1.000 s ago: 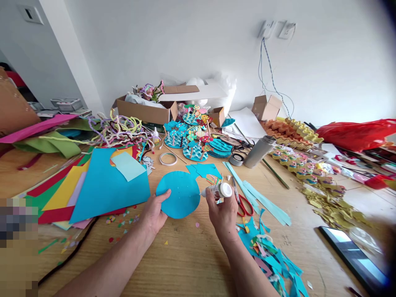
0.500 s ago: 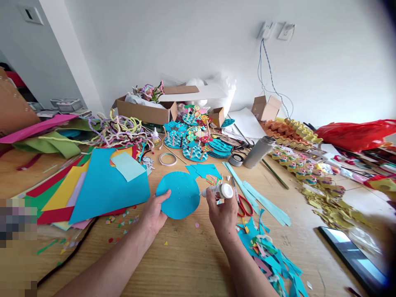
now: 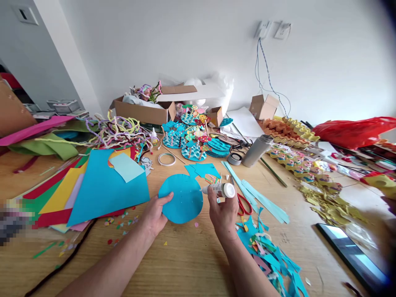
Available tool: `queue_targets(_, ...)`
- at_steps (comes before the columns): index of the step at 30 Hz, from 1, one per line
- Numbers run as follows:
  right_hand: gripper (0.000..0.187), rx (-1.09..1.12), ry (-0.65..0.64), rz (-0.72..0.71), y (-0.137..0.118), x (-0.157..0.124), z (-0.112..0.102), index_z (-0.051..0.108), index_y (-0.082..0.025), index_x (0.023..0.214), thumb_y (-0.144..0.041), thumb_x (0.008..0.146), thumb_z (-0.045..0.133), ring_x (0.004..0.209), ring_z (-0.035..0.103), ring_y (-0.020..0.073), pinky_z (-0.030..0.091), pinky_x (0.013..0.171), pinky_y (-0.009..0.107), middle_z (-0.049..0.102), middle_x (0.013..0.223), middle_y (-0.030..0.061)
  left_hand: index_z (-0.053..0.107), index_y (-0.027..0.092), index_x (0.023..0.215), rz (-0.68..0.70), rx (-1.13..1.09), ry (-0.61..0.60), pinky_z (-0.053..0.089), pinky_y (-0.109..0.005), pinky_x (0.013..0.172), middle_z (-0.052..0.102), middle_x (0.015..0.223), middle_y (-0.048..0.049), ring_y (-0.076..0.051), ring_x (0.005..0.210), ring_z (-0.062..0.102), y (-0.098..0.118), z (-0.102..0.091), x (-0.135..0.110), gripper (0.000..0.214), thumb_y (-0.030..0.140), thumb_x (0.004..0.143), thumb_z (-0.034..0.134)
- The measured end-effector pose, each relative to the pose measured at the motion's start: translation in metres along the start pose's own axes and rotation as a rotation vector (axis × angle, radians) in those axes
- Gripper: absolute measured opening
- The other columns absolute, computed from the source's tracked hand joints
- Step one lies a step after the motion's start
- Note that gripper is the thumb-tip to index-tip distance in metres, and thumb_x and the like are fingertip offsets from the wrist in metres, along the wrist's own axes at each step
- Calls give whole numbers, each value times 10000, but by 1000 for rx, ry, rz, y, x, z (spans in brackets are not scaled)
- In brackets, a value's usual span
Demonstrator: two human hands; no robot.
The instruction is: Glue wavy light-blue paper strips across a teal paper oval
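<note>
A blue foam disc lies on the wooden table, dotted with small glue spots. My left hand pinches its lower left edge between thumb and fingers. My right hand is wrapped round a small white glue bottle, held sideways with the nozzle pointing left at the disc's right edge. Red-handled scissors lie just right of that hand.
Stacked coloured foam sheets lie at the left, pipe cleaners and a cardboard box behind. Finished blue fish discs, a steel flask, tape rolls, blue offcuts, a tablet and a red bag crowd the right.
The view shifted slightly; the disc and both hands sit a little further right and lower. The glue nozzle stays at the disc's right edge.
</note>
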State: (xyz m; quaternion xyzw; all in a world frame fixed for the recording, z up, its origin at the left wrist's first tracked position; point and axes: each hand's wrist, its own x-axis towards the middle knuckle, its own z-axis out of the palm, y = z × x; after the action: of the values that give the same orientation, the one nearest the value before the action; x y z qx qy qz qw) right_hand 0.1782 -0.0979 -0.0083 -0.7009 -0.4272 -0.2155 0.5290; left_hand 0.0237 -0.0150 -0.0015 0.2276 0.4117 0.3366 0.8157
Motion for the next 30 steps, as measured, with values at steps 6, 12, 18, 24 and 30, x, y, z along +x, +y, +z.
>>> queue_targets(6, 211, -4, -7, 13, 1, 0, -1, 483, -189, 778, -362, 846, 583, 556, 460, 116, 383, 520, 242, 497, 664, -31, 632, 74, 1131, 1, 5, 2, 552, -418, 852, 725, 989, -165, -284, 928, 693, 0, 1, 0, 338, 85, 793, 641)
queue_targets(12, 202, 2, -12, 6, 1, 0, 0, 486, -191, 784, -357, 845, 585, 580, 477, 124, 393, 540, 249, 506, 686, -25, 630, 79, 1137, 8, 7, -20, 550, -423, 854, 722, 1002, -167, -291, 943, 687, -1, -1, 1, 347, 90, 790, 644)
queue_targets(18, 201, 20, -11, 19, 0, 0, -1, 476, -188, 786, -342, 843, 592, 550, 460, 113, 375, 512, 235, 498, 661, -33, 631, 88, 1140, 14, 3, -9, 551, -420, 854, 724, 997, -160, -290, 944, 688, -1, 0, 2, 354, 91, 786, 649)
queue_targets(24, 221, -9, -11, 33, 0, 0, -1, 467, -199, 755, -364, 843, 584, 562, 460, 117, 379, 526, 239, 492, 655, -33, 630, 91, 1139, 10, 12, -3, 553, -421, 849, 729, 984, -153, -286, 937, 690, 0, 0, -1, 342, 90, 798, 637)
queue_targets(30, 225, 1, -18, 71, 1, -1, 0, 482, -193, 772, -383, 838, 583, 534, 442, 109, 378, 512, 241, 492, 655, -33, 632, 89, 1136, 7, 15, -4, 556, -411, 846, 730, 977, -151, -279, 921, 695, -1, 0, 0, 343, 87, 793, 640)
